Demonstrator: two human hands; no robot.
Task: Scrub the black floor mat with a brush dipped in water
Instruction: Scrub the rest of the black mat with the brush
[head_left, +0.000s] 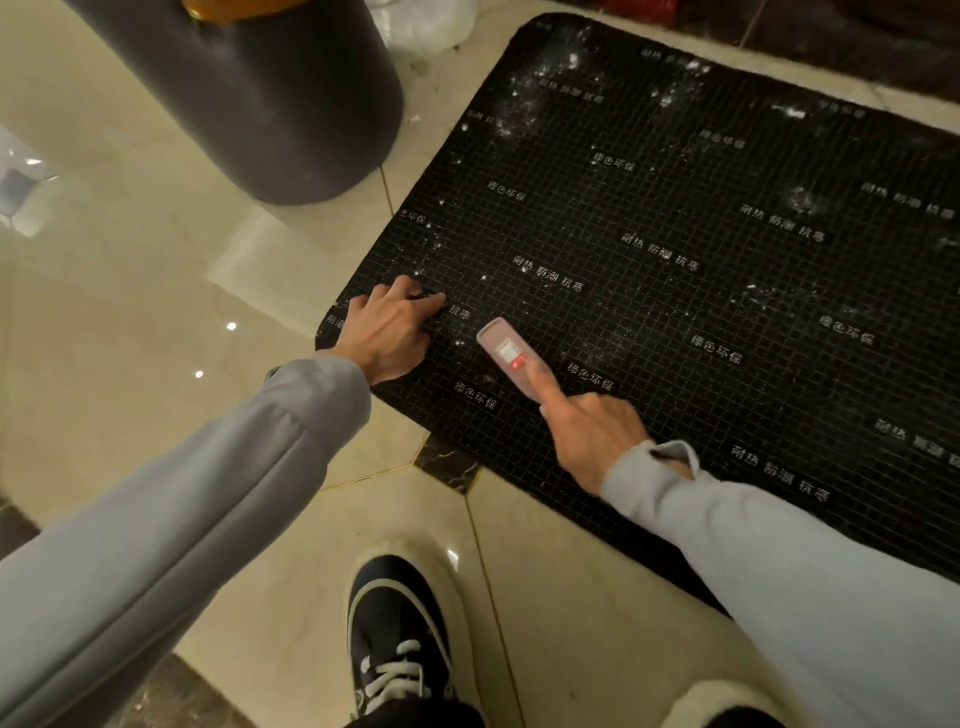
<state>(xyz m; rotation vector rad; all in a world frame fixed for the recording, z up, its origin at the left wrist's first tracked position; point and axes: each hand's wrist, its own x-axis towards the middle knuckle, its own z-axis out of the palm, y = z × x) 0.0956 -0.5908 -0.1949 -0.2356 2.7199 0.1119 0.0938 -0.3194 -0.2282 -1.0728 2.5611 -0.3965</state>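
On tiled floor, near-left corner of black floor mat (675, 291): scrubbing step in hand. Right hand (592, 434) curled round handle of pink brush (511, 356), index finger laid straight along its back, head pressed flat to mat surface. Left hand (387, 330) just left of brush, fingers bent, tips pressing mat at its left edge, seemingly pinning it; holds nothing. White flecks and wet-looking smears scattered over far half and right side of mat, so most of surface judged not yet scrubbed. Dark round bin (260, 93) far left, beside mat's far-left corner; water source not in view. Dark shoe (397, 639) near, on tile. Next move probably calls for firm strokes outward from this corner toward far flecked patches, left-hand grip shifted along edge, brush re-dipped once dry.
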